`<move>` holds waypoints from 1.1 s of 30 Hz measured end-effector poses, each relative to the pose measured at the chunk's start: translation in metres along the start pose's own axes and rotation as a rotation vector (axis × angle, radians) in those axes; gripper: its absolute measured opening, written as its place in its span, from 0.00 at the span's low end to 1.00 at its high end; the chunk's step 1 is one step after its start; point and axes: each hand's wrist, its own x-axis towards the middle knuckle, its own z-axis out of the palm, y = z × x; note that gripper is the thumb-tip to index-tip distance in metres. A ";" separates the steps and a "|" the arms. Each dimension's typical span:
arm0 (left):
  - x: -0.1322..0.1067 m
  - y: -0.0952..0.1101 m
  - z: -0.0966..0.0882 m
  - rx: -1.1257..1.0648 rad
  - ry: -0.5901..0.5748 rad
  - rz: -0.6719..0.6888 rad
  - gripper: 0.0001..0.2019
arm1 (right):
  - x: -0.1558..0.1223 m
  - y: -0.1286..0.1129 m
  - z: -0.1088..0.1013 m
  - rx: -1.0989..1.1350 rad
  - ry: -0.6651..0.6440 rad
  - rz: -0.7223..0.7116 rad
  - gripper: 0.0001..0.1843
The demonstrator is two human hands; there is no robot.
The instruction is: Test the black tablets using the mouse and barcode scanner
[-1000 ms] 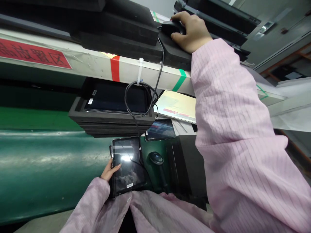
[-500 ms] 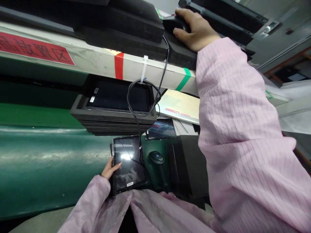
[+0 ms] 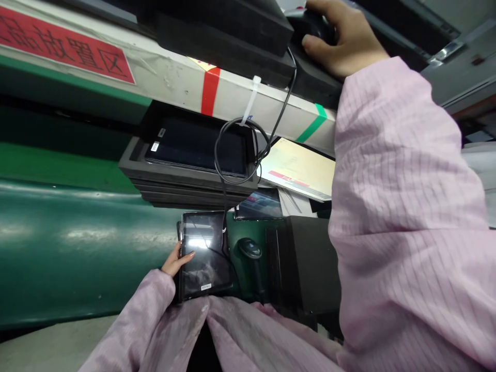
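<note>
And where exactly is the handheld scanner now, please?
In the head view, the handheld scanner lies below the picture's centre on the green surface, just right of the tablet in the left hand and left of the black block.

A red sign [image 3: 73, 44] on the pale shelf edge [image 3: 166, 72] is displaying the dark characters "品放置区"; its left end is being cut off by the edge of the view. Farther right, a yellowish sheet [image 3: 310, 164] is carrying a red strip [image 3: 289, 179] whose pale letters are seemingly beginning "FA", the remainder staying unclear. Two small labels, one white [image 3: 154, 146] and one greyish [image 3: 161, 133], are sitting on the tray tablet [image 3: 194, 144], their print being too small to read. The near tablet [image 3: 203, 268] is bearing a white sticker [image 3: 206, 287] near its lower edge, its print likewise being illegible.
</note>
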 end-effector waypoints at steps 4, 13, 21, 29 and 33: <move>0.003 0.000 -0.004 0.011 -0.041 -0.022 0.40 | 0.000 0.000 0.001 -0.007 0.009 -0.022 0.31; 0.003 -0.001 -0.003 0.020 -0.031 -0.010 0.38 | 0.004 -0.002 -0.020 -0.158 0.028 0.026 0.33; 0.003 -0.007 0.000 0.023 -0.004 0.047 0.39 | -0.006 0.022 -0.013 -0.055 -0.009 0.213 0.35; -0.002 -0.001 0.005 0.004 0.007 0.022 0.37 | -0.012 0.023 -0.003 0.016 0.091 0.100 0.29; -0.006 0.003 0.007 0.011 0.024 0.002 0.37 | -0.006 0.022 -0.001 0.016 0.075 0.058 0.28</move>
